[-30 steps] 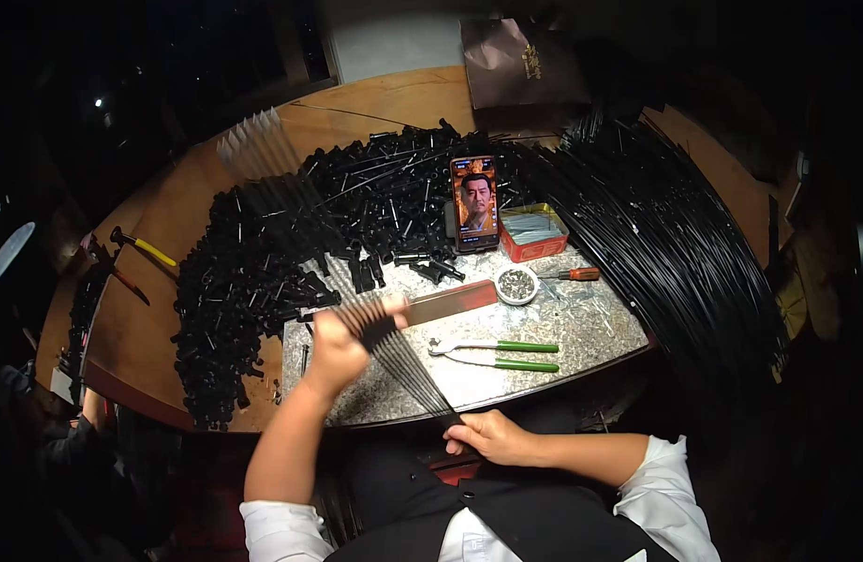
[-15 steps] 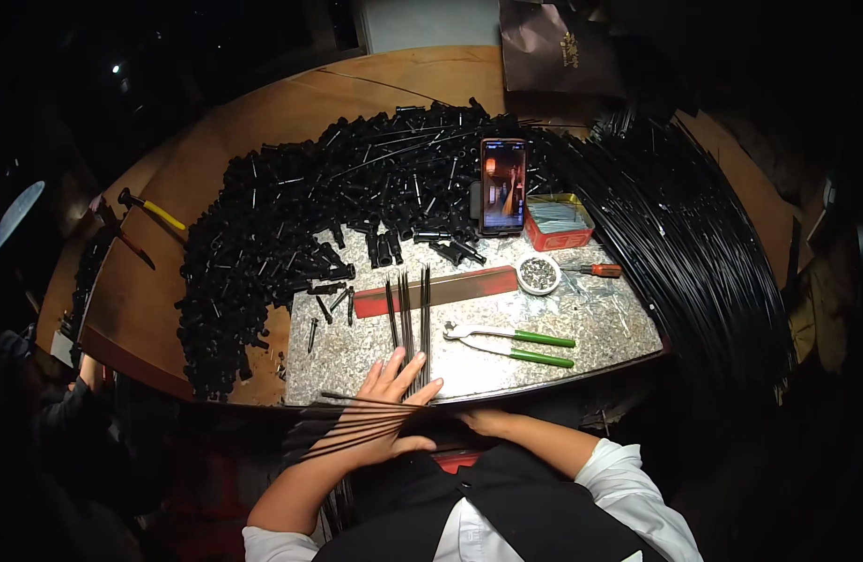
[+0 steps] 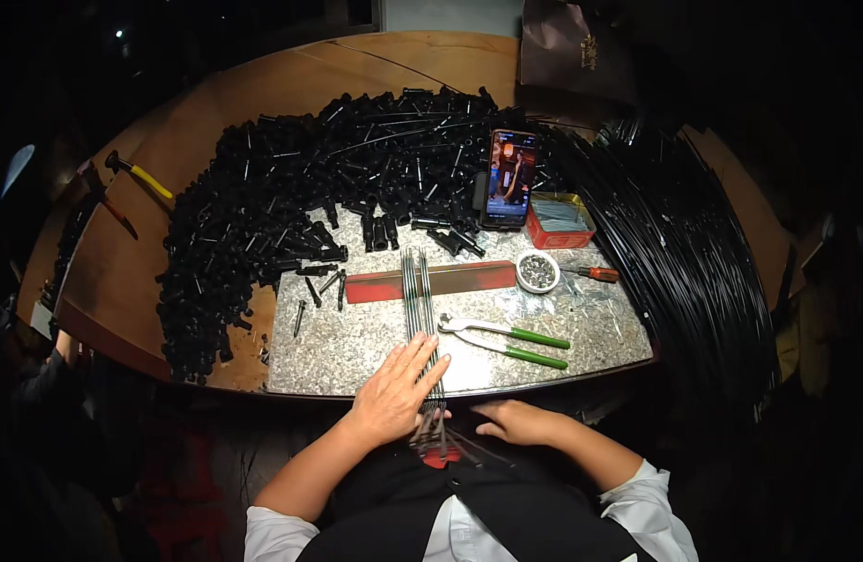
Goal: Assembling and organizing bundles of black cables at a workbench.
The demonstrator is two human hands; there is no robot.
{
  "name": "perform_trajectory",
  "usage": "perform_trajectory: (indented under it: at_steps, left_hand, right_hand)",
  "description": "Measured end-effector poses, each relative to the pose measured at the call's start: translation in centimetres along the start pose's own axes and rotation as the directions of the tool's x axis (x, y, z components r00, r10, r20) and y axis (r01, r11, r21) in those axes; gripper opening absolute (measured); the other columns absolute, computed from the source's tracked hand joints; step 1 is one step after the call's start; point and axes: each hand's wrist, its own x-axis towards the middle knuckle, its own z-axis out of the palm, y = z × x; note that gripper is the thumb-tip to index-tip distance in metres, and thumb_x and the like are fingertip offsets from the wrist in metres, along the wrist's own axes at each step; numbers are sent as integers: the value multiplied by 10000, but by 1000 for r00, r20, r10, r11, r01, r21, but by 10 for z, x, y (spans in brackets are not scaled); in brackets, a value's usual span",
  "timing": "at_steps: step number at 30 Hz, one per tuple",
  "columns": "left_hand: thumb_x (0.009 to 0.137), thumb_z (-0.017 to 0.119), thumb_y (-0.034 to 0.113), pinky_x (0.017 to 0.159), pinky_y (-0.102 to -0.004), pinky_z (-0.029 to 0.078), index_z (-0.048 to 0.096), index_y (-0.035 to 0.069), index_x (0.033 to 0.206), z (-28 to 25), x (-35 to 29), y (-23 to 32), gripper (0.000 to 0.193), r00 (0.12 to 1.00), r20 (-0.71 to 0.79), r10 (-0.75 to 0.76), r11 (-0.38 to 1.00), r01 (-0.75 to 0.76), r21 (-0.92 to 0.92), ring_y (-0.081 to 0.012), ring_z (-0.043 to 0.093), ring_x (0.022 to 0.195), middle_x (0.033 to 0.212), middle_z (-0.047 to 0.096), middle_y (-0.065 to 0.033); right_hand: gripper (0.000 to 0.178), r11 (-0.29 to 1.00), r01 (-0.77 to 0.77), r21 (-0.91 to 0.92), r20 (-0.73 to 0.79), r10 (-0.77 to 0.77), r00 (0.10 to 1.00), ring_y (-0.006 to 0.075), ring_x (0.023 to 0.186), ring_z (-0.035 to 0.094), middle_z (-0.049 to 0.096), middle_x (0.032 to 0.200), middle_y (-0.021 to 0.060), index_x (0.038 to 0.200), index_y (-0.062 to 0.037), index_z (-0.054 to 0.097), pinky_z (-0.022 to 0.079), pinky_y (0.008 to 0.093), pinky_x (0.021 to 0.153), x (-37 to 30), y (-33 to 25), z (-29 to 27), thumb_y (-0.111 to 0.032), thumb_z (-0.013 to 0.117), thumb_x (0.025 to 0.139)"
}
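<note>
Several thin dark rods (image 3: 411, 300) lie side by side on the speckled stone slab (image 3: 338, 361), their far ends resting across a flat red bar (image 3: 375, 286). My left hand (image 3: 389, 393) lies flat over these rods at the slab's near edge, fingers stretched out. Toward my body their near ends fan out over the edge, partly blurred. My right hand (image 3: 520, 421) is just off the edge, to the right of the rods; its thumb and forefinger are apart, and nothing shows between them. Green-handled pincers (image 3: 511, 339) rest right of the rods.
A heap of black tubular parts (image 3: 253, 187) covers the left and back. A lit phone (image 3: 511, 178) stands beside a red tin (image 3: 560, 225). Near it are a white bowl of small metal pieces (image 3: 538, 272) and a red-handled screwdriver (image 3: 602, 273). Long black rods (image 3: 675, 234) fill the right.
The rods' near ends have swung from across my left forearm to in front of my body. The rods on the slab lie closer together. My right hand has come out from under the edge.
</note>
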Motion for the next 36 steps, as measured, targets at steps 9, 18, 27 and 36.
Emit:
perform_trajectory:
  at_steps: [9, 18, 27, 36]
  left_hand:
    - [693, 717, 485, 1080, -457, 293, 443, 36, 1323, 3, 3, -2, 821, 999, -1, -36, 999, 36, 4, -363, 326, 1333, 1424, 346, -210]
    - [676, 715, 505, 1084, -439, 300, 386, -18, 1347, 11, 3, 1, 912, 999, -1, -52, 999, 52, -1, -354, 295, 1351, 1429, 329, -217]
    - [679, 713, 526, 1082, -447, 307, 398, -43, 1321, 12, 6, 4, 914, 999, -31, -23, 1000, 23, -8, -386, 328, 1323, 1391, 366, -243]
    - [757, 596, 596, 1096, -448, 274, 399, -42, 1333, 13, 10, -4, 882, 999, -37, 9, 1000, -9, 16, -377, 292, 1346, 1417, 344, -231]
  right_hand:
    - [260, 959, 223, -175, -489, -281, 826, 310, 877, 583, 602, 976, 136, 1018, 5, 594, 479, 375, 750, -24, -61, -98, -168, 652, 833]
    - [382, 839, -111, -532, -583, -269, 767, 298, 957, 528, 562, 1049, 144, 1122, -9, 555, 428, 389, 829, -17, -29, -95, -187, 655, 799]
    - [314, 780, -301, -549, -569, -85, 818, 310, 908, 569, 594, 999, 139, 1056, -14, 575, 463, 391, 808, -43, -21, -132, -114, 670, 773]
    - [146, 727, -408, -552, -718, -166, 676, 316, 878, 598, 614, 903, 137, 887, -22, 632, 505, 403, 753, 0, 4, -223, -111, 661, 774]
